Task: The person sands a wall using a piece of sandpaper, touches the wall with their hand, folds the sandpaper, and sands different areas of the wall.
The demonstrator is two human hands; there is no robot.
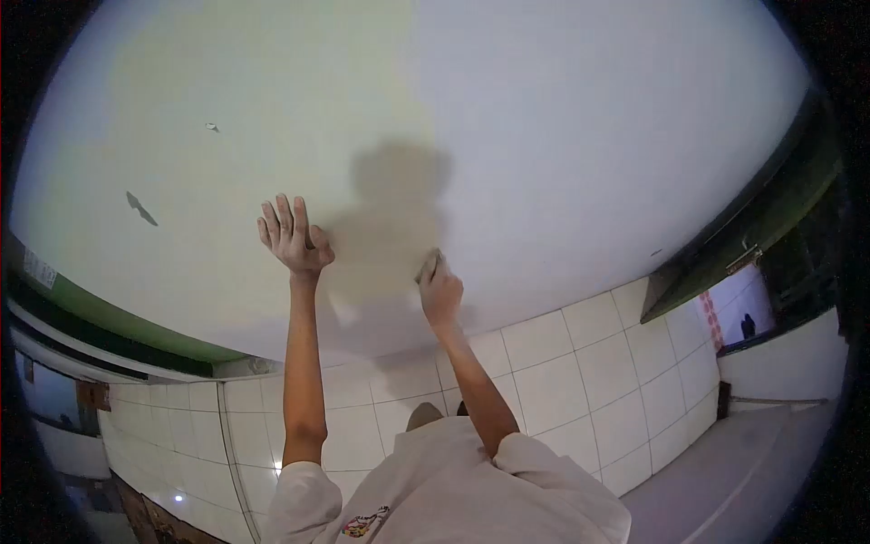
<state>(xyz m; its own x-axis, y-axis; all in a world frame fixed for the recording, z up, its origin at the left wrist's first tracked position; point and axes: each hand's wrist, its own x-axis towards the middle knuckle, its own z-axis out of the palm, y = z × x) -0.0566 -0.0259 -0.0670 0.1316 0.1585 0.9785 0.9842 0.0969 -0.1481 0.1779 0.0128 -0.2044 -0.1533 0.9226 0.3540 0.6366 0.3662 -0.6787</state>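
My left fingers (pixel 285 216) spread at the wall (pixel 562 145) ahead; right fingers (pixel 439 265) bunched against it (holding anything? can't tell). Shadow (pixel 399 177) darkens the area between, so I could misjudge pressure, scuff it.

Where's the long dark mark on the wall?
In the head view, the dark mark is on the left part of the wall, left of the left hand, below a small pale spot.

It looks like a building interior, with a tiled floor (pixel 580 363), painted wall (pixel 562 136) and doorway (pixel 745 295).
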